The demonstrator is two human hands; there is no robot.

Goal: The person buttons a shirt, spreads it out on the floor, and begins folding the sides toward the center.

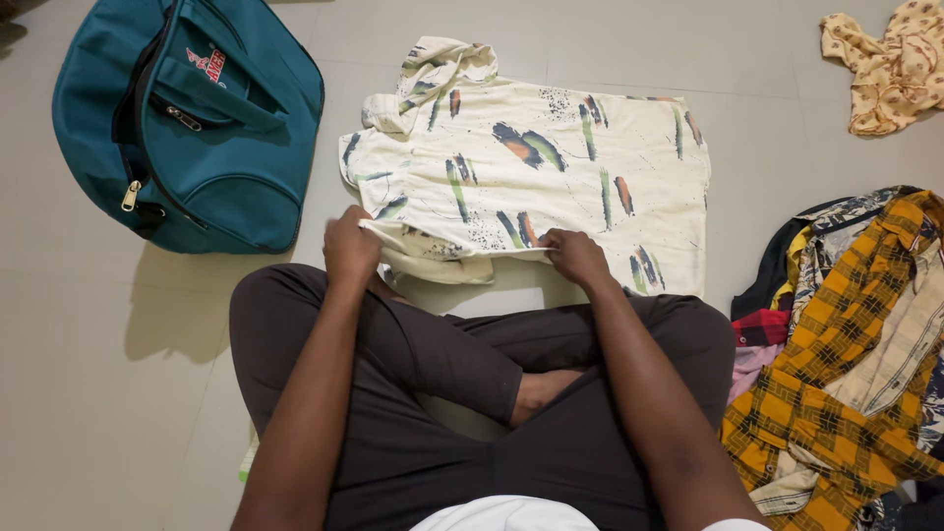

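Two hands are closed on the near edge of a cream printed shirt [531, 167] spread on the tiled floor [79, 374]: the left hand [350, 246] pinches the left end of the fold, the right hand [575, 256] its middle. A teal bag [197, 128] is seen toward the floor's far-left corner, and a heap of clothes [846, 344] by its right edge.

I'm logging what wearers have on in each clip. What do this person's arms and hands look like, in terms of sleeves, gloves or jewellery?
Both forearms are bare, with no long sleeves. The left hand and the right hand wear no gloves, and no rings, watch or bracelets show. Only a strip of white short sleeve appears at the bottom edge by the right upper arm.
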